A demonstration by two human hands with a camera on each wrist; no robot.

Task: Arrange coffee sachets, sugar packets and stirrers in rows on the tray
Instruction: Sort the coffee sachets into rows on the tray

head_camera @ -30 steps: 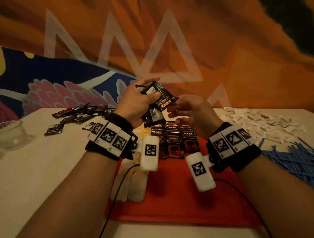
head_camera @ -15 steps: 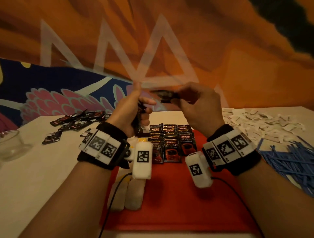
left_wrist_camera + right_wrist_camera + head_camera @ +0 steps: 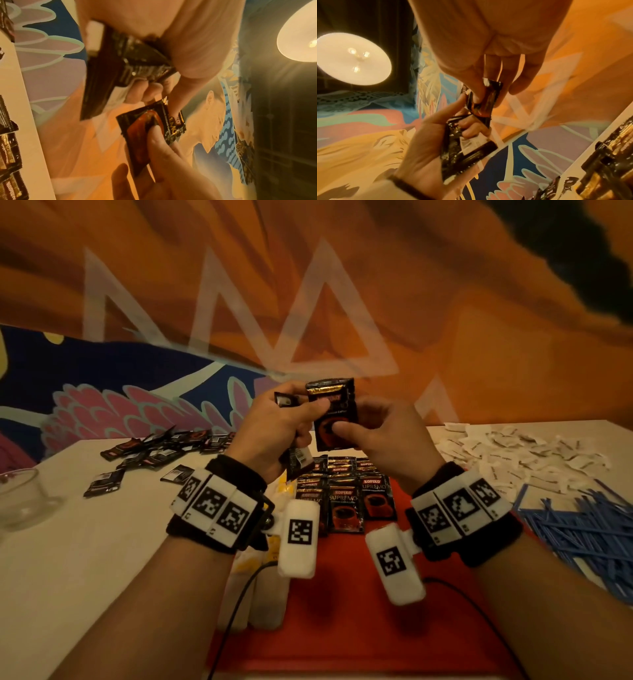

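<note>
Where the table runs to its left edge, a clear glass cup stands near, and a loose heap of dark coffee sachets lies farther back. Right of the heap, the left hand is raised above the table with its fingers curled round a small bundle of sachets; the left wrist view shows that bundle clamped in the palm. Its thumb also rests on the upper part of a single upright sachet. The right hand pinches the lower part of that sachet between thumb and fingers. Below both hands, the red tray lies at the near middle of the table. Rows of sachets lie face up at the tray's far end, overlapping one another. Pale yellow objects, not identifiable, lie along the tray's left edge. At the far right, white sugar packets are scattered on the table. Blue stirrers are piled nearer, just beside the tray's right side.
</note>
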